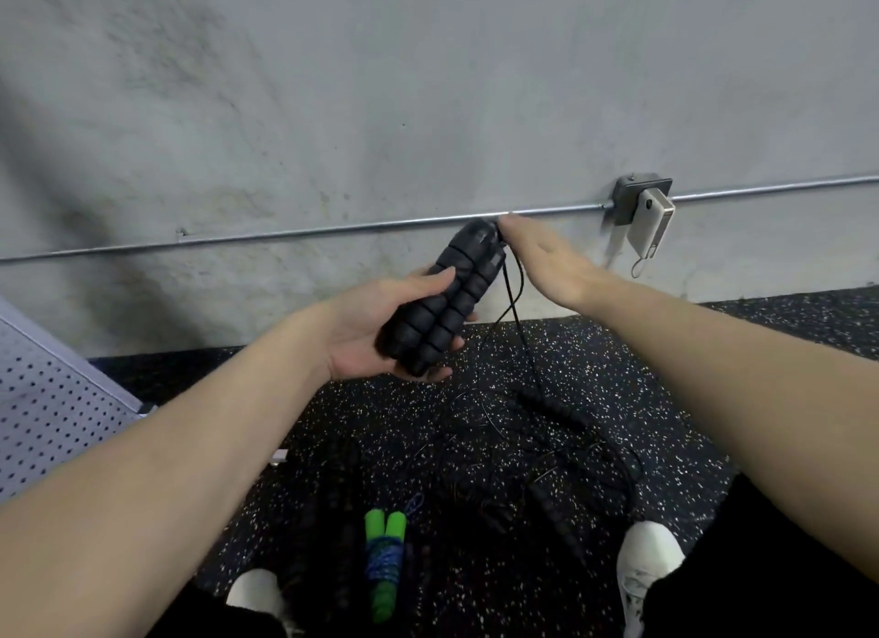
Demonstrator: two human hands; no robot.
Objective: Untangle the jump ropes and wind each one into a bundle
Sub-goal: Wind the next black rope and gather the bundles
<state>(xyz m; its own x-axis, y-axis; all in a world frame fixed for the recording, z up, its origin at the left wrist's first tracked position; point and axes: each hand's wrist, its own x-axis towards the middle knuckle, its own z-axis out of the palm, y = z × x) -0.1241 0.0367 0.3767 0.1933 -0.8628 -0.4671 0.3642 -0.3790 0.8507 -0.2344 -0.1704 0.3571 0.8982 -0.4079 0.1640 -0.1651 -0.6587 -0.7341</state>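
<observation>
Nearest, two white shoes are partly cut off by the frame's bottom edge. Between them lies a wound green rope. Black ropes tangle on the speckled floor, hard to trace against it. Above, the left hand grasps two black handles side by side, cord hanging down. The right hand is at the handle tops; its fingertips are hidden, so its grip cannot be told. Behind runs a conduit along the wall.
</observation>
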